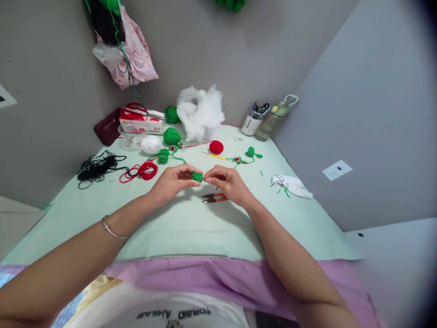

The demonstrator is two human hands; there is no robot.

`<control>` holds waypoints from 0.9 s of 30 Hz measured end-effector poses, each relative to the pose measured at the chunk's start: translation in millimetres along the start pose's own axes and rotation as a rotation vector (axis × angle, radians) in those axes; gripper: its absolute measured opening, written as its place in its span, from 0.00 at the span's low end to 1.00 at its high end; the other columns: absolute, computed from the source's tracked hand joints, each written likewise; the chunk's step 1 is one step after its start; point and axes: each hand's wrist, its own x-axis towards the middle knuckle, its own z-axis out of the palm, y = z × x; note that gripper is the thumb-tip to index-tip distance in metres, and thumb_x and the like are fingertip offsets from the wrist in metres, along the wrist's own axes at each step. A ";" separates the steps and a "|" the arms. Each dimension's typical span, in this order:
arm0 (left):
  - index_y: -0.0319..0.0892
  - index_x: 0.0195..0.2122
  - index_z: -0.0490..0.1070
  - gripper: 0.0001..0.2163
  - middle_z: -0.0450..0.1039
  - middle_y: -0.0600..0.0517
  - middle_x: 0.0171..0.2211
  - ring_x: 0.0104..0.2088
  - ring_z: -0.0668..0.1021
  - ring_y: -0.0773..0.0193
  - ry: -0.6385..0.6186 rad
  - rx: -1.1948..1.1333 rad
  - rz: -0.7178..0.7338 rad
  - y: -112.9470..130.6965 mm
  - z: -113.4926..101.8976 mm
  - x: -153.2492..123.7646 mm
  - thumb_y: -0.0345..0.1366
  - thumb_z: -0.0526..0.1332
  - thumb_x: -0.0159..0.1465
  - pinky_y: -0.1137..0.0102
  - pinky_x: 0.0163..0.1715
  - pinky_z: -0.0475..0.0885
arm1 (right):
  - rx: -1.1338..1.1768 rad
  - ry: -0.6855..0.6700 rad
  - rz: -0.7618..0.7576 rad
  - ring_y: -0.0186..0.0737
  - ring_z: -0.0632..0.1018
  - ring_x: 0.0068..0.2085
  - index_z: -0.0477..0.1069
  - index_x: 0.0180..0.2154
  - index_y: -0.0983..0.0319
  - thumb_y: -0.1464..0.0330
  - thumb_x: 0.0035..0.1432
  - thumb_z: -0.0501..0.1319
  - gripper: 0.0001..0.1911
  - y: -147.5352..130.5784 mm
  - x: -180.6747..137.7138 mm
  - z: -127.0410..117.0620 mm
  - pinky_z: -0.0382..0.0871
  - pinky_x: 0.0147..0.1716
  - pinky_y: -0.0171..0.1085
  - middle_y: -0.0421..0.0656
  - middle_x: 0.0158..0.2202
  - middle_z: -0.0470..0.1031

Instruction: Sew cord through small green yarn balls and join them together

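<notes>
My left hand (174, 181) pinches a small green crocheted piece (197, 176) between thumb and fingers, a little above the table. At the piece's right edge my right hand (228, 181) is closed with thumb and fingertips together. Something thin seems to be between those fingertips, too small to make out. Thread snips (214, 197) with dark blades and an orange handle lie just below the right hand, which partly covers them. Behind the hands, a yellow-handled crochet hook (217, 156) rests near a red yarn ball (216, 146).
Black yarn (97, 168) and loose red yarn (146, 171) lie at left, with a white yarn ball (151, 144) and green yarn balls (171, 136) behind. White stuffing (201, 111), red scissors (136, 110) on a box, and a bottle (269, 123) stand along the wall.
</notes>
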 end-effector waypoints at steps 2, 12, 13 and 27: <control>0.41 0.40 0.79 0.17 0.78 0.52 0.35 0.37 0.77 0.61 0.005 -0.001 0.003 -0.5 0.9 -0.8 0.39 0.73 0.50 0.67 0.40 0.71 | 0.024 0.003 0.021 0.34 0.70 0.32 0.76 0.33 0.63 0.66 0.57 0.64 0.06 1.4 0.7 2.0 0.63 0.34 0.36 0.41 0.33 0.74; 0.41 0.37 0.73 0.19 0.77 0.51 0.35 0.38 0.78 0.60 0.136 -0.035 0.081 -7.3 7.5 1.3 0.40 0.75 0.48 0.65 0.42 0.73 | -0.294 0.144 0.001 0.34 0.69 0.29 0.70 0.33 0.60 0.67 0.60 0.58 0.04 2.5 -2.8 18.3 0.61 0.31 0.34 0.39 0.28 0.72; 0.41 0.35 0.72 0.18 0.77 0.51 0.34 0.37 0.78 0.61 0.134 -0.032 0.085 -7.9 7.7 1.5 0.41 0.75 0.48 0.65 0.42 0.73 | -0.330 0.135 -0.006 0.35 0.69 0.29 0.69 0.35 0.60 0.69 0.61 0.57 0.04 2.0 -3.9 19.2 0.61 0.32 0.34 0.39 0.28 0.72; 0.42 0.32 0.71 0.11 0.72 0.52 0.33 0.36 0.75 0.60 0.082 0.175 0.104 -17.1 9.2 3.7 0.39 0.69 0.51 0.64 0.41 0.70 | -0.850 0.041 -0.103 0.37 0.72 0.32 0.69 0.41 0.60 0.69 0.69 0.51 0.09 -2.8 -11.2 32.9 0.49 0.26 0.35 0.45 0.37 0.76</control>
